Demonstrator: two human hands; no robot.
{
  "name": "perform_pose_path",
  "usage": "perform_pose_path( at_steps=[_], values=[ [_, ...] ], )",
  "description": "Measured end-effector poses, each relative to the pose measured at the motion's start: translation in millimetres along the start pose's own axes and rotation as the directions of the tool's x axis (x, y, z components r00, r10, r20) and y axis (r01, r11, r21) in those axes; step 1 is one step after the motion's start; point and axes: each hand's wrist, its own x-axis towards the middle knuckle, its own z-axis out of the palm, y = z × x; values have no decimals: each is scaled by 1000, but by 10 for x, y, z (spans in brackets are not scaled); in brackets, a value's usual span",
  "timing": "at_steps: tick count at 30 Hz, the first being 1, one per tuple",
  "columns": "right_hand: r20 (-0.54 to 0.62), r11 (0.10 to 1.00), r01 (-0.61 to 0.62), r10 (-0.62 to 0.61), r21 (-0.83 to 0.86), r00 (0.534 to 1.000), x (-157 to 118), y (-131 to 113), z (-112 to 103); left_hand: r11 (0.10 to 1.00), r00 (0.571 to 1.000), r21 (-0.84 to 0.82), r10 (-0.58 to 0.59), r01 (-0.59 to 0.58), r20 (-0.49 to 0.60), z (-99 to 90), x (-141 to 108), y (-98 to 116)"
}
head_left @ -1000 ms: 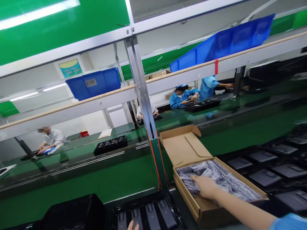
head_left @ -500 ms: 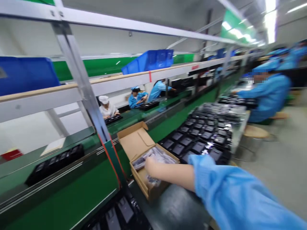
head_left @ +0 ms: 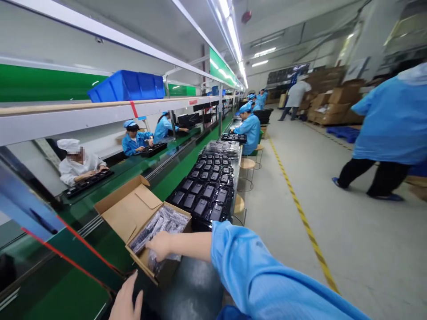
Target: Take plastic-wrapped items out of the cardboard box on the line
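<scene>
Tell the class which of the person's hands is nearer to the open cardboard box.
The right. The right hand reaches into the cardboard box, over the plastic-bagged items. The left hand is outside the box, just below its lower edge, and seems not to touch it.

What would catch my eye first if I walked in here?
Probably the right hand, reaching into an open cardboard box of plastic-wrapped packets at bottom centre. Just beyond it, black trays of dark devices stretch in rows up the middle of the picture. At upper left, blue plastic bins sit on a white shelf above a long green conveyor line.
</scene>
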Motion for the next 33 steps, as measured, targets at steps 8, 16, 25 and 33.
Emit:
perform_pose_path(
  at_steps=[8, 16, 25, 33],
  values=[
    [-108, 685, -235, 418, 690, 902, -240, 357, 293, 991, 968, 132, -68, 36, 241, 118, 686, 822],
    [-60, 819, -330, 402, 470, 913, -237, 249, 469, 973, 944, 230, -64, -13, 325, 122, 683, 799],
    [-336, 814, -35, 279, 580, 900, -236, 17, 590, 996, 951, 51, 51, -70, 305, 109, 640, 622],
    [-231, 897, -27, 143, 441, 963, -246, 263, 404, 973, 976, -80, 216, -217, -25, 168, 590, 566]
  ],
)
